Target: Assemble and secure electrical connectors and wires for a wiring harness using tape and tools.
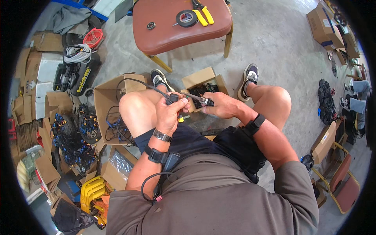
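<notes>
Above my lap, my left hand (pixel 170 111) is closed round a black cable (pixel 138 80) with a thick black connector (pixel 171 98). The cable loops off to the left over my knee. A small yellow end shows below those fingers. Just to the right, my right hand (pixel 222 105) is closed on a small black-and-grey piece (pixel 206 102); its exact kind is not clear. A thin grey length (pixel 192 96) spans the short gap between the two hands. Beneath them, an open cardboard box (pixel 197 78) holds dark parts.
A brown padded chair seat (pixel 168 35) ahead carries black tape (pixel 186 18), yellow-handled wire strippers (pixel 203 15) and a small ring (pixel 150 26). To my left stand a cardboard box of cables (pixel 103 90), heaped wiring (pixel 72 137) and an air compressor (pixel 76 74). Dark wiring (pixel 326 102) lies right.
</notes>
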`<move>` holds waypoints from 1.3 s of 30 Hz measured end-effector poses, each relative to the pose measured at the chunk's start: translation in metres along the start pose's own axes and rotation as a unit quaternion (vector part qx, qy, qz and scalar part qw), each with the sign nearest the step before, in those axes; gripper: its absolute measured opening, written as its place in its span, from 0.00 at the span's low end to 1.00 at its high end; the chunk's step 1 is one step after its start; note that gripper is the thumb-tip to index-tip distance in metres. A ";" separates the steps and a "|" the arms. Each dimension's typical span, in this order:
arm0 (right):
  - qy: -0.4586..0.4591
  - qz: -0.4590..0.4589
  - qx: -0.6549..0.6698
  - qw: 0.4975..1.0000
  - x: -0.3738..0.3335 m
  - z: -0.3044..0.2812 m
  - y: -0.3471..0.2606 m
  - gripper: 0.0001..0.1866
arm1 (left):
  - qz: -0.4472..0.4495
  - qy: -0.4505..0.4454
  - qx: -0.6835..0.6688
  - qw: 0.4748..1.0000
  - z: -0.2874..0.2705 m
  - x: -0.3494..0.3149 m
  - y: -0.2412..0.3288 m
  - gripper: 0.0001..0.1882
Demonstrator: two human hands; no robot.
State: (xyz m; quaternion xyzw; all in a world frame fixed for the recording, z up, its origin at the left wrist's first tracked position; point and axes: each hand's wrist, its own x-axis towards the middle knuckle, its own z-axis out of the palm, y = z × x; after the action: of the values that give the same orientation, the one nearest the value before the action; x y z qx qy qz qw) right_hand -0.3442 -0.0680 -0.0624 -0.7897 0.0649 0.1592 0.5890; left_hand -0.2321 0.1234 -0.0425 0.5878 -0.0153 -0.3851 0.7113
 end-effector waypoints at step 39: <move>0.019 -0.018 -0.134 0.991 0.004 0.007 0.006 0.26 | -0.028 0.046 -0.011 0.998 0.001 0.002 -0.002 0.09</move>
State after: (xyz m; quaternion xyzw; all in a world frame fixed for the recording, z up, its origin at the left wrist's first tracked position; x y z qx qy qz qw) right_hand -0.3440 -0.0630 -0.0711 -0.8651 0.0398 0.1411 0.4797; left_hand -0.2319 0.1209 -0.0444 0.5972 0.0382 -0.3773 0.7067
